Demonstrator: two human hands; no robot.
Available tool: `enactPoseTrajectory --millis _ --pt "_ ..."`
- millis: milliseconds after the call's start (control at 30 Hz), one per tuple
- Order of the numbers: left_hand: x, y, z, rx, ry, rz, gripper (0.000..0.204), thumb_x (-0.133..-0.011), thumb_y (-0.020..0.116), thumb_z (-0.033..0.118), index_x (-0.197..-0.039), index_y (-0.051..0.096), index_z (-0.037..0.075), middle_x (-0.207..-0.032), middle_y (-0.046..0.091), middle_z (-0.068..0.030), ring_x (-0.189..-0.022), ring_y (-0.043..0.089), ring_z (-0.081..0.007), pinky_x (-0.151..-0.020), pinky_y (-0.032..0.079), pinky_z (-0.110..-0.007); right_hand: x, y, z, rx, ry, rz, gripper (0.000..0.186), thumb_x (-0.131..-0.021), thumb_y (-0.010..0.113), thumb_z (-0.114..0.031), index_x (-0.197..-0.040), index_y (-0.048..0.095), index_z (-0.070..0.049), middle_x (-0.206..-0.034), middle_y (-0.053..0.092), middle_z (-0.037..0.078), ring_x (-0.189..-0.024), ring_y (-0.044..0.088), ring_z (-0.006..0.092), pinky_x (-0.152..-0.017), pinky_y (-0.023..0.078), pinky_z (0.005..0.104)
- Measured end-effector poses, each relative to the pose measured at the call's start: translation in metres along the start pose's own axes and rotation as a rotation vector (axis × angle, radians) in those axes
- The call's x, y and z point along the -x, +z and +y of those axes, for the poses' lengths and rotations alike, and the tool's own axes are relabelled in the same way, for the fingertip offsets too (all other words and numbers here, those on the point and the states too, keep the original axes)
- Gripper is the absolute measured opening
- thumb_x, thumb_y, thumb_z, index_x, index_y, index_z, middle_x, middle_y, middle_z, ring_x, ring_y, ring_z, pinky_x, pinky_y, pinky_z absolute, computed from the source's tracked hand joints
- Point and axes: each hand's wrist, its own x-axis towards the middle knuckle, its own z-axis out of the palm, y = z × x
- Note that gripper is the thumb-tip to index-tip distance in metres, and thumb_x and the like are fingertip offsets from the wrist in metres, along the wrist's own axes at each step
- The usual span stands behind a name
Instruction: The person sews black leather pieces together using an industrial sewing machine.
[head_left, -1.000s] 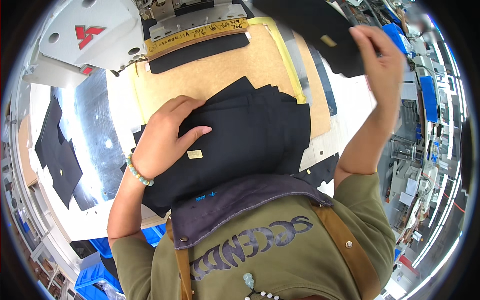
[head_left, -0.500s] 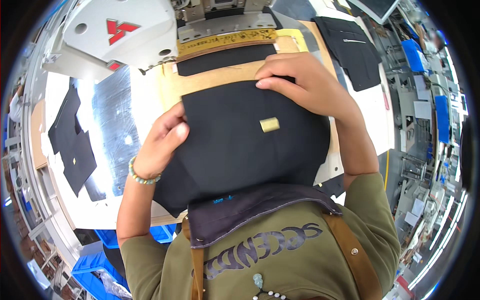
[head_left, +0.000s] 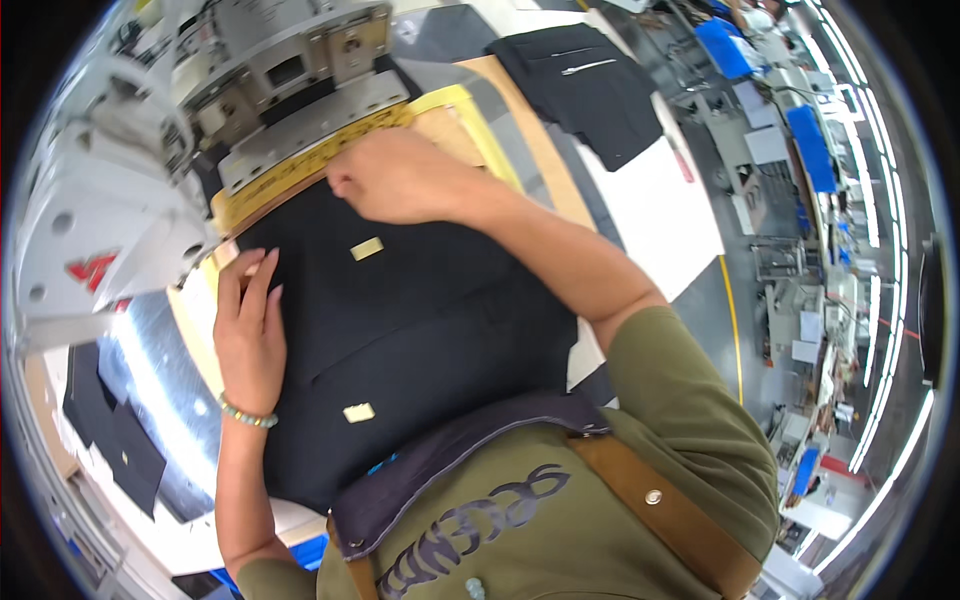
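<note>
A black fabric panel (head_left: 450, 300) with a pale yellow label (head_left: 367, 248) reaches the yellow strip (head_left: 278, 172) beneath the metal clamp of a white machine (head_left: 90, 240). Under it lies more black fabric with another label (head_left: 358, 412). My right hand (head_left: 400, 175) is closed at the panel’s far edge, by the strip, its fingertips curled down on the cloth. My left hand (head_left: 250, 330) rests along the panel’s left edge, fingers loosely bent and apart.
Black pieces with a pale slit (head_left: 575, 90) lie at the back right on the table (head_left: 660, 230); others (head_left: 105, 420) lie on metal at the left. A blue bin (head_left: 300, 555) is below the near edge. Beyond the aisle stand workstations and another person (head_left: 755, 15).
The panel my right hand carried in from the upper right now lies over the others, pushed up to the strip. Both hands moved farther forward; my left hand loosened. The view has turned.
</note>
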Motion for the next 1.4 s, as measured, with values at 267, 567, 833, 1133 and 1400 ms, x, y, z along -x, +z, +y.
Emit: enactPoseTrajectory --millis 267,567,833,1133,1400 --pt "-0.008 0.011 -0.007 -0.075 0.119 0.052 0.037 -0.085 0.06 -0.014 -0.119 0.072 -0.006 -0.13 0.074 -0.0148 -0.107 0.072 -0.0343 -0.097 0.058 -0.041 0.003 0.006 0.017 -0.17 -0.053 0.224 0.016 -0.093 0.077 -0.017 -0.103 0.077 -0.005 -0.094 0.077 0.014 -0.085 0.072 0.0318 -0.073 0.055 0.0406" --pt "-0.008 0.01 -0.012 -0.226 0.112 0.091 0.037 -0.084 0.064 -0.012 -0.119 0.075 -0.006 -0.128 0.075 -0.0096 -0.083 0.068 -0.0243 -0.079 0.06 -0.036 -0.005 0.016 0.016 -0.11 -0.099 0.276 0.013 -0.094 0.072 -0.016 -0.098 0.078 -0.005 -0.096 0.076 0.012 -0.088 0.071 0.0352 -0.078 0.056 0.0431" --pt "-0.009 0.006 -0.017 -0.245 0.071 0.08 0.037 -0.085 0.065 -0.012 -0.12 0.075 -0.006 -0.128 0.075 -0.0103 -0.087 0.069 -0.0251 -0.082 0.061 -0.037 -0.01 0.02 0.007 -0.086 -0.087 0.269 0.012 -0.094 0.071 -0.015 -0.098 0.078 -0.005 -0.098 0.076 0.012 -0.09 0.071 0.0352 -0.079 0.056 0.0433" --pt "-0.009 0.011 -0.02 -0.251 0.043 0.046 0.039 -0.085 0.063 -0.012 -0.122 0.074 -0.005 -0.133 0.073 -0.0118 -0.094 0.071 -0.0275 -0.088 0.061 -0.038 -0.008 0.019 0.009 -0.104 -0.055 0.275 0.012 -0.092 0.072 -0.014 -0.099 0.078 -0.005 -0.096 0.075 0.013 -0.09 0.071 0.0356 -0.079 0.055 0.0442" --pt "-0.012 0.006 -0.019 -0.297 0.015 0.008 0.035 -0.089 0.066 -0.007 -0.122 0.075 -0.001 -0.135 0.072 -0.0096 -0.112 0.073 -0.0299 -0.095 0.06 -0.038 -0.005 0.018 0.012 -0.159 -0.047 0.221 0.011 -0.092 0.072 -0.012 -0.098 0.077 -0.004 -0.095 0.077 0.014 -0.091 0.072 0.0351 -0.08 0.056 0.0434"
